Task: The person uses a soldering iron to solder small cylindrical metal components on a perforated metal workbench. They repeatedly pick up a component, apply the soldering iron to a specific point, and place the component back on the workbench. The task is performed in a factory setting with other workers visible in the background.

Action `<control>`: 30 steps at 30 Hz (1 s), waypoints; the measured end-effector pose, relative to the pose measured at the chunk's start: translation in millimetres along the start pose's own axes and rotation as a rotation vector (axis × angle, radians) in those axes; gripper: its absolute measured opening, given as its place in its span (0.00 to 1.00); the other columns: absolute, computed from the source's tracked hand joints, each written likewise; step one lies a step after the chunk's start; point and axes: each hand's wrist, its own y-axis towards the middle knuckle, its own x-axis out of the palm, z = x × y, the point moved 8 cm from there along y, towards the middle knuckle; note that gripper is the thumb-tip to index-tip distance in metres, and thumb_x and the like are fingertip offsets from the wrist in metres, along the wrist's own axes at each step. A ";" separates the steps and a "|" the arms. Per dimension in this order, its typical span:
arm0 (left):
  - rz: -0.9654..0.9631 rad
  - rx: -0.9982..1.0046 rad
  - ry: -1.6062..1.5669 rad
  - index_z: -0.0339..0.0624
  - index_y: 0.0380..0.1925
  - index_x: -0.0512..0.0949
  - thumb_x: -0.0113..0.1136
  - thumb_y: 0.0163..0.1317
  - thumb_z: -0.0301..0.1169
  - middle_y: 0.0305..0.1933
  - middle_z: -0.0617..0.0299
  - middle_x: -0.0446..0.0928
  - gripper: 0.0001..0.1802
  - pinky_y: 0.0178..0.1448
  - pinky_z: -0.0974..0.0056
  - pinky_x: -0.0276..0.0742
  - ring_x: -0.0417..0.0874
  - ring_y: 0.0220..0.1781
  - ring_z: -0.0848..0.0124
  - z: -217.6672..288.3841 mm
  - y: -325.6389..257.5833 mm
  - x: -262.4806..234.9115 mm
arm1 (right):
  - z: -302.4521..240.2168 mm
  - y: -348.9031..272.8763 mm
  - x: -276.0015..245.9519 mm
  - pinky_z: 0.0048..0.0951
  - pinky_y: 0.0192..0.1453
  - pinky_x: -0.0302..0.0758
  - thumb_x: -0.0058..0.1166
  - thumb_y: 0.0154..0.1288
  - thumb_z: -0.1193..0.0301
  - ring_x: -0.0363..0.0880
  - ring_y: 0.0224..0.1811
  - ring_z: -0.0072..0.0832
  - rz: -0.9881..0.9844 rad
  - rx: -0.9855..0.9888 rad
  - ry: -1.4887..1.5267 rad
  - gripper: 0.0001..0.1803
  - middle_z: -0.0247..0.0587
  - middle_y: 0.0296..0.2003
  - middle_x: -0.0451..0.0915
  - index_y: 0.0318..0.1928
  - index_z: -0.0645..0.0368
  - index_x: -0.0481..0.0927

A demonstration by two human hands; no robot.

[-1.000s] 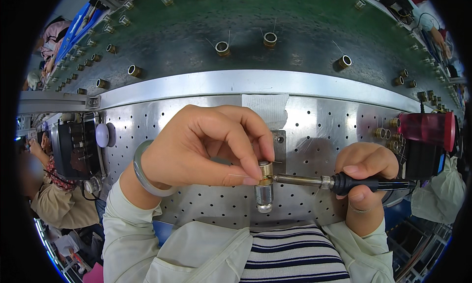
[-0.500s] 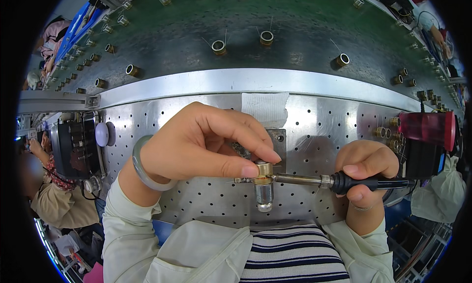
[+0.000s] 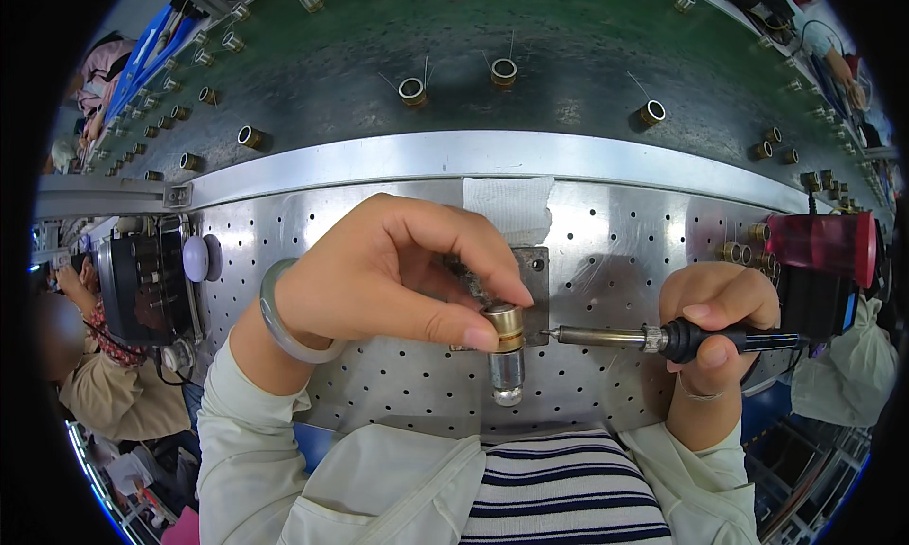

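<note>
At the far left a black device (image 3: 142,285) with a round pale knob stands at the edge of the perforated steel table (image 3: 379,384); behind the table a dark green belt (image 3: 379,53) carries many small brass rings (image 3: 412,91), well apart from each other. The left hand (image 3: 379,285), with a smooth grey bangle (image 3: 284,318) on the wrist, is closed with thumb and forefinger on a short brass ring (image 3: 505,327); this ring sits upright on a shiny metal post (image 3: 507,375), in front of a small grey plate (image 3: 535,280) under a piece of white tape (image 3: 507,209); the fingers hide the part behind it, perhaps a thin wire. The right hand (image 3: 715,322) is wrapped tight around the black grip of a soldering iron (image 3: 663,339); its long axis lies horizontal and the metal tip points left, just beside the ring. At the right a red cylinder (image 3: 819,244) stands.
</note>
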 end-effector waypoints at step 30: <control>0.049 0.141 -0.016 0.36 0.24 0.82 0.67 0.43 0.17 0.40 0.47 0.75 0.07 0.46 0.67 0.74 0.78 0.37 0.66 4.8 -2.8 4.4 | 6.5 -4.3 9.2 0.22 0.25 0.70 0.66 0.43 0.81 0.75 0.20 0.28 0.021 0.087 -0.008 0.14 0.45 0.22 0.78 0.33 0.69 0.77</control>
